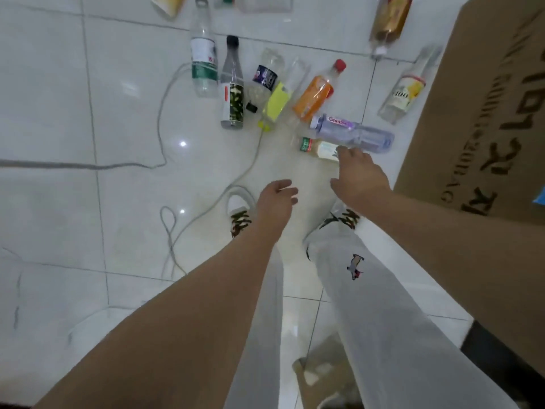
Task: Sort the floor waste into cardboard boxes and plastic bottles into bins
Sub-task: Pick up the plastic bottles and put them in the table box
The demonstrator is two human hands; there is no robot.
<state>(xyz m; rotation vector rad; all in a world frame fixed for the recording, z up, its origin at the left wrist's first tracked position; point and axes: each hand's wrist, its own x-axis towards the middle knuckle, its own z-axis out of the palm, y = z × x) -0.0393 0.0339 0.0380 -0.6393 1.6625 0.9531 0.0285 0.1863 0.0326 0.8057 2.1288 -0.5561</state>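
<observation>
Nearest: your legs in pale grey trousers, white shoes with patterned laces, on white floor tiles.

Left hand hangs above the left shoe. Fingers loosely curled, holding nothing.

Right hand is stretched forward, fingers straight and spread, thumb out toward 9 o'clock. Nothing gripped.

Your right fingertips lie over one end of the small beige bottle; can't tell if they touch it. That bottle lies on its side at 11 o'clock from the right hand, with its green band at the far 9 o'clock end.

The purple-tinted water bottle lies on its side just behind it, at 12 o'clock from the hand, pressed close to the beige one.

The big cardboard box stands near the right hand at 3 o'clock.

A grey cable loops over the tiles at 10 o'clock from the left hand.

Further out at 11–12 o'clock, all on their sides:
- orange-label bottle, red cap
- yellow-label bottle
- dark-blue-label bottle
- camouflage-label bottle, black cap
- green-and-white-label bottle

A clear white-label bottle lies at 1 o'clock, beside the box wall.

Farthest, at the top edge: amber bottle and yellow bottle, the yellow one cut off.
</observation>
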